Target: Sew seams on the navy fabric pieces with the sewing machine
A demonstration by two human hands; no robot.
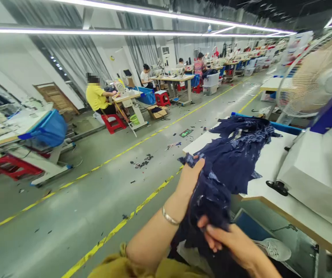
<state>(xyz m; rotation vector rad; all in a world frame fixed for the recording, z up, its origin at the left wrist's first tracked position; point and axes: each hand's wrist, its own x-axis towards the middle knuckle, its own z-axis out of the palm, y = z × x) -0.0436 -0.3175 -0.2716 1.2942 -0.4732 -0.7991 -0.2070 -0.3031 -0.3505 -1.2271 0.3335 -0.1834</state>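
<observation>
A piece of dark navy fabric (212, 193) hangs between my two hands, bunched up over my lap. My left hand (191, 172), with a silver bangle on its wrist, is closed on the fabric's upper end. Lower down and to the right, my right hand (219, 233) grips its lower folds, fingers curled and slightly blurred. Just beyond, a pile of navy fabric pieces (235, 154) spreads over the white table (260, 185). Whether the held piece is separate from the pile I cannot tell.
A white sewing machine (307, 162) stands on the table at right, with a large fan (313, 77) behind. Fabric scraps (143, 161) litter the aisle floor between yellow lines. Across it, a person in yellow (98, 96) sits on a red stool (114, 122); other workers sit farther back.
</observation>
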